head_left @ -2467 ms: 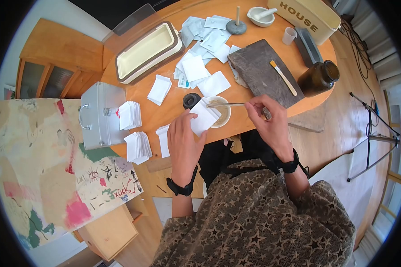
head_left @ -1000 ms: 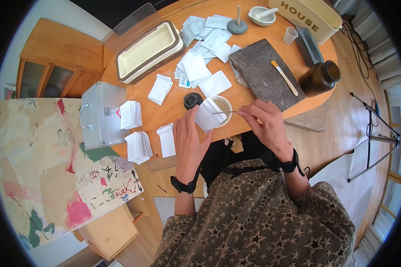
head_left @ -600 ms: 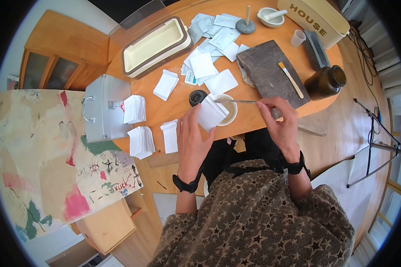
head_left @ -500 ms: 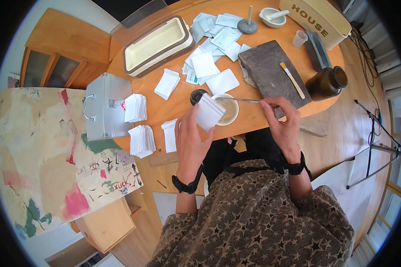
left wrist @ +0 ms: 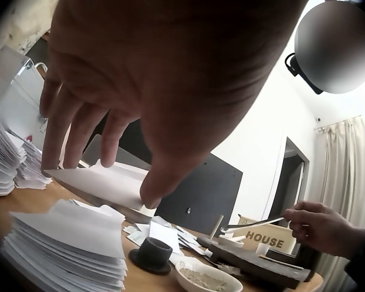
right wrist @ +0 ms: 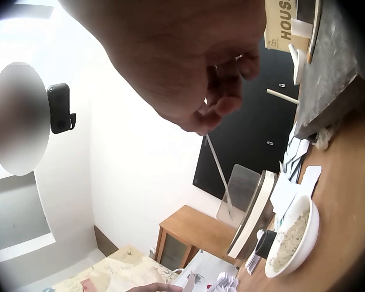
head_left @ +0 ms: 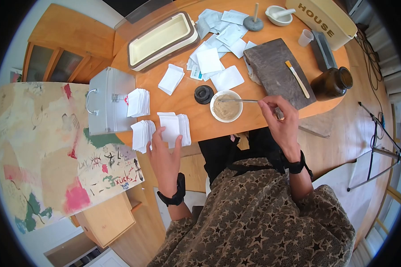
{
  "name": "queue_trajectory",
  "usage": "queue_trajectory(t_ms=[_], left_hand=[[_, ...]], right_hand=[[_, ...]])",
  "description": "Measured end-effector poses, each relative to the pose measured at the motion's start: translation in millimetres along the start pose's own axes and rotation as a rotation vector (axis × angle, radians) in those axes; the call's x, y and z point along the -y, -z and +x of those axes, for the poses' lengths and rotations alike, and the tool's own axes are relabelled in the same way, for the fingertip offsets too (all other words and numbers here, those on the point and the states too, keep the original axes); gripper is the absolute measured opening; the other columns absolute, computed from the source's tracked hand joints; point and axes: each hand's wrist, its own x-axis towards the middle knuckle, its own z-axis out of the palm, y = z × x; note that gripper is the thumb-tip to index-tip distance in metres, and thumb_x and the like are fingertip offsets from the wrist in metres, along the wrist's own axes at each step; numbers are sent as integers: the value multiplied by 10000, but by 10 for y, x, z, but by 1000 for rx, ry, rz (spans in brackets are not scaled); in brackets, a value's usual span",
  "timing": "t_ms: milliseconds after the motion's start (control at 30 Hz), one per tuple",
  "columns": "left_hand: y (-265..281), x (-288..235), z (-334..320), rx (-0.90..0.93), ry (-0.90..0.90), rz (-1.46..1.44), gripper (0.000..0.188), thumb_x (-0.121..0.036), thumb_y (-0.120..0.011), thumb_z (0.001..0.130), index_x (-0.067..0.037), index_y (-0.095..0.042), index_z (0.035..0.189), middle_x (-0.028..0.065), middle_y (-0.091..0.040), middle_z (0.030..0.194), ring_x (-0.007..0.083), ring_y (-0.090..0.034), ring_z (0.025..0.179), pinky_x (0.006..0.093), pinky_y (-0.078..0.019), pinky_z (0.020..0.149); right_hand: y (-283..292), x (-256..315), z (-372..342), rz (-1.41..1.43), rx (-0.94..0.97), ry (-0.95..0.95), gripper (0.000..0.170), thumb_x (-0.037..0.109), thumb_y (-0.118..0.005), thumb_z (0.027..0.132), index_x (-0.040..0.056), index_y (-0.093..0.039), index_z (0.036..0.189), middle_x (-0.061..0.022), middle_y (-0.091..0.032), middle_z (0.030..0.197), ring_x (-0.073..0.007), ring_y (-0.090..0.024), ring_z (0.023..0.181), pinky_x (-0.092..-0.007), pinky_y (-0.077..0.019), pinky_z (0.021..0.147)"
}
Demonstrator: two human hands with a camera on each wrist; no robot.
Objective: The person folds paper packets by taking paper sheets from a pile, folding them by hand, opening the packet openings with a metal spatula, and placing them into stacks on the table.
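Observation:
Fingers and thumb of the left hand (head_left: pixel 164 162) (left wrist: pixel 128 73) grip a white paper packet (left wrist: pixel 112 182), held above a stack of similar packets (head_left: pixel 183 130) (left wrist: pixel 67 243) near the table's front edge. The right hand (head_left: pixel 280 124) (right wrist: pixel 176 67) pinches the end of a thin metal spatula (head_left: pixel 243 100) (right wrist: pixel 218 164). In the head view its far tip is over a white bowl (head_left: pixel 226 107) (right wrist: pixel 295 243) of pale beige powder. A black lidded-looking round object (head_left: pixel 203 95) (left wrist: pixel 151 255) stands just left of the bowl.
Two more packet stacks (head_left: pixel 138 103) (head_left: pixel 142 133) stand by a silver case (head_left: pixel 109 102). Behind lie loose sachets (head_left: pixel 229 34) and a cream tray (head_left: pixel 162 40). To the right are a dark slab (head_left: pixel 276 66) with a brush (head_left: pixel 297 79) and a brown jar (head_left: pixel 332 83).
The left hand has moved left, from beside the bowl to the packet stacks. The spatula tip, earlier at the held packet's opening, is over the bowl, still in the right hand.

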Motion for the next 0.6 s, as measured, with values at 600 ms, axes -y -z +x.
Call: queue_trajectory(t_ms=[600], left_hand=[[-155, 103, -170, -26, -183, 124, 319, -310, -772, 892, -81, -647, 1078, 143, -655, 1192, 344, -614, 1129, 438, -434, 946]], right_hand=[[-33, -127, -43, -60, 21, -34, 108, 101, -751, 905, 29, -674, 881, -82, -642, 726, -213, -591, 644, -346, -442, 661]])
